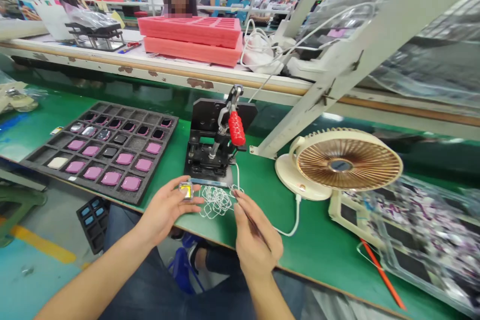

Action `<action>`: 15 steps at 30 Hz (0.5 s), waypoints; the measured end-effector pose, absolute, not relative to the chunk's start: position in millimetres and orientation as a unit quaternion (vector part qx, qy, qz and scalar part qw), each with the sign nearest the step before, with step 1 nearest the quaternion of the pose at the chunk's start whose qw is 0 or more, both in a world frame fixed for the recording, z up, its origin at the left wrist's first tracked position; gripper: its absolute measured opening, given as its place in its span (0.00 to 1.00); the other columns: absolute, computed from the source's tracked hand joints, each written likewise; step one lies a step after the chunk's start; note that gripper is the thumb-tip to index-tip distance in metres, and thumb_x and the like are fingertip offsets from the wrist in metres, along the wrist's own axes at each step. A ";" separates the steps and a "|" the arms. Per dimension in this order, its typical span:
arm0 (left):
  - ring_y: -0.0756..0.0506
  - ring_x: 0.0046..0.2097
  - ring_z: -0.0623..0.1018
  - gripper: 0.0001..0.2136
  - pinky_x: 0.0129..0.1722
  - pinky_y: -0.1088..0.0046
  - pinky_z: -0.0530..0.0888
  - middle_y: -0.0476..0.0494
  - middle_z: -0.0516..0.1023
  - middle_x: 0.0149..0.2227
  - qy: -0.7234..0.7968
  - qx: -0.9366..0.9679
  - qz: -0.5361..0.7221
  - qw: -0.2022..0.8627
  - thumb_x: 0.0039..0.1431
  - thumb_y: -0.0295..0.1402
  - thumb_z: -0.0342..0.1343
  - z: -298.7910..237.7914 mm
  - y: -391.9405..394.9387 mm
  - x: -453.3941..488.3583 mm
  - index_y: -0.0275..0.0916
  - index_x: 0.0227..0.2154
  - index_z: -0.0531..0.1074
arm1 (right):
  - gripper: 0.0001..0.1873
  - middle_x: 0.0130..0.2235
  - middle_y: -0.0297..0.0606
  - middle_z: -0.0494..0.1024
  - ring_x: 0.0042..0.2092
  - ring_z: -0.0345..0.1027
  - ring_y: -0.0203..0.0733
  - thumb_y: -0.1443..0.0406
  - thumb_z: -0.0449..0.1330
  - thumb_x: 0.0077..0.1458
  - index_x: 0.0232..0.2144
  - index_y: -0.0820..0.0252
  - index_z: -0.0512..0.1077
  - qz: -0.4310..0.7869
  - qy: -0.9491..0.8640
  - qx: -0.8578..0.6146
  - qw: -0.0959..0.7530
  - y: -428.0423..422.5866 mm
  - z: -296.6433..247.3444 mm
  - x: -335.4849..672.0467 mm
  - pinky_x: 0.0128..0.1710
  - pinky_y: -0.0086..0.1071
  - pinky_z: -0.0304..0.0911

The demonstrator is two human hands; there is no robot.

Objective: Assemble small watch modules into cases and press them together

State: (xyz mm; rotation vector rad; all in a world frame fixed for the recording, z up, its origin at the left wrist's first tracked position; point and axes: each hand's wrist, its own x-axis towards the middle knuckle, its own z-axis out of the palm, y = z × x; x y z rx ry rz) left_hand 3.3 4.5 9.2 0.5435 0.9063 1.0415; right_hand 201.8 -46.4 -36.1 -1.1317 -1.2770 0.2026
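Observation:
My left hand (167, 202) holds a small square watch case (186, 190) with yellow inside, between thumb and fingers above the bench's front edge. In my right hand (257, 235) is a dark, slim pair of tweezers (255, 226), its tip pointing at the white loops. A tangled heap of thin white loops (215, 202) lies between my hands. Whether the tweezers grip a loop is too small to tell. Just behind the heap stands a black toggle-clamp fixture (210, 152) with a red handle (236, 128).
A grey foam tray (150, 132) at left carries several purple and black watch parts. On the right are a cream fan (341, 162) and a clear tray (412, 240) of loose pieces. Pink foam trays (191, 42) sit on the shelf. A slanted post (300, 90) rises behind.

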 end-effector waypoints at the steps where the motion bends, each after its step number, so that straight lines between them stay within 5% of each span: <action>1: 0.33 0.46 0.87 0.23 0.44 0.58 0.85 0.24 0.83 0.55 0.420 0.250 0.474 0.733 0.63 0.30 0.69 7.2 6.0 0.2 0.32 0.58 0.71 | 0.14 0.51 0.38 0.86 0.50 0.83 0.46 0.73 0.68 0.64 0.48 0.51 0.83 0.103 -0.578 -0.514 0.625 -43.0 -33.3 207.6 0.56 0.42 0.77; 6: 0.34 0.49 0.87 0.19 0.40 0.68 0.85 0.23 0.81 0.59 0.418 0.258 0.441 0.751 0.62 0.30 0.70 4.3 0.9 -7.8 0.30 0.54 0.78 | 0.06 0.47 0.39 0.86 0.49 0.81 0.45 0.65 0.65 0.69 0.44 0.53 0.83 0.130 -0.574 -0.563 0.580 -55.2 -13.6 227.5 0.54 0.38 0.75; 11: 0.29 0.63 0.80 0.27 0.52 0.63 0.86 0.31 0.78 0.65 0.445 0.199 0.398 0.777 0.59 0.38 0.71 -3.2 -4.6 -14.1 0.37 0.60 0.79 | 0.19 0.43 0.41 0.83 0.45 0.79 0.43 0.57 0.50 0.77 0.44 0.55 0.79 0.183 -0.502 -0.623 0.571 -116.1 -2.6 251.5 0.48 0.35 0.74; 15: 0.34 0.64 0.79 0.31 0.53 0.70 0.84 0.40 0.79 0.65 0.442 0.209 0.336 0.805 0.60 0.38 0.70 -12.2 -3.4 -17.4 0.46 0.66 0.74 | 0.25 0.38 0.39 0.82 0.37 0.76 0.41 0.51 0.45 0.77 0.50 0.57 0.77 0.012 -0.424 -0.833 0.355 -151.7 10.2 328.4 0.39 0.31 0.70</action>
